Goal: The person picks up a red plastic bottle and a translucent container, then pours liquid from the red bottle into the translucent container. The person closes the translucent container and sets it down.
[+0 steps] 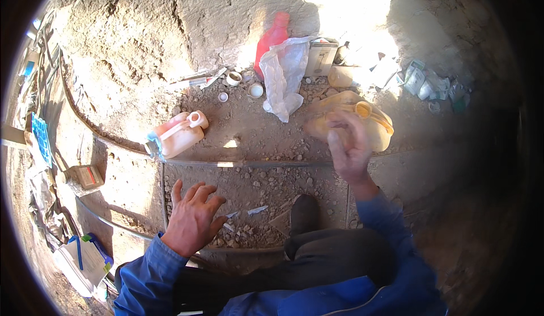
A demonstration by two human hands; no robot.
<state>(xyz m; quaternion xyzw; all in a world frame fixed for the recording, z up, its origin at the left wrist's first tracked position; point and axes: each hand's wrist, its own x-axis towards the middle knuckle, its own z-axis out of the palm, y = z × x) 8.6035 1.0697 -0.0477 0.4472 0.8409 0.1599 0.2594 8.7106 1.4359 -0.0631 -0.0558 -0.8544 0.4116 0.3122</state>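
My left hand (192, 217) hovers low over the dirt ground with its fingers spread and nothing in it. My right hand (348, 143) is raised, blurred, fingers loosely apart, just in front of a yellow plastic jerrycan (371, 120) lying on its side with its cap toward me. I cannot tell whether the hand touches the can. A pink-white jug (178, 135) lies on its side to the left, beside a thin dark hose (255, 163) that runs across the ground.
A red bottle (272, 38), a crumpled clear plastic bag (283, 75), a small box (321, 57) and several caps lie against the rock wall. More bottles and packets (422, 81) lie at right. A small flat bottle (85, 177) and papers (82, 262) lie at left.
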